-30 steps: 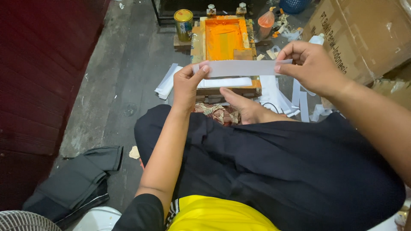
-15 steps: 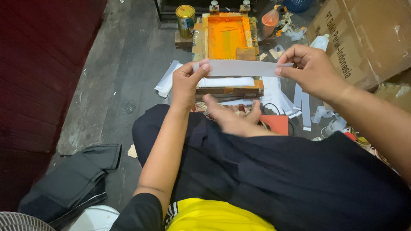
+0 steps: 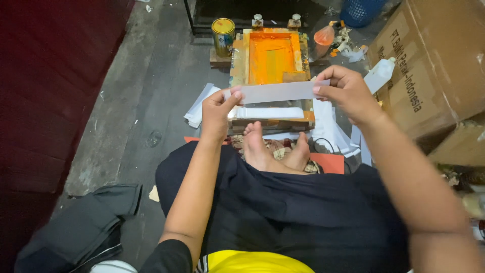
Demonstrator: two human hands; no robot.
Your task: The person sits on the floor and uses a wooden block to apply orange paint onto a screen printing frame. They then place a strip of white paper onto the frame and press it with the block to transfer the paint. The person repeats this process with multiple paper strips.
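Note:
A long white strip [image 3: 275,92] is stretched level between my two hands. My left hand [image 3: 217,114] pinches its left end and my right hand [image 3: 346,93] pinches its right end. Just beyond the strip lies a wooden printing screen frame [image 3: 273,53] coated with orange ink. Another white strip [image 3: 270,112] lies on the near end of that frame. My bare feet [image 3: 275,151] rest below the strip, on a patterned cloth, with my dark trousers in front.
A gold tin can [image 3: 223,35] stands left of the frame. A large cardboard box [image 3: 429,65] is at the right, with a white bottle [image 3: 379,73] beside it. White strips [image 3: 199,103] lie scattered on the grey floor. A dark cloth [image 3: 81,227] lies at the lower left.
The view has shifted a little and both feet now show together below the strip. My hands still hold the strip at both ends.

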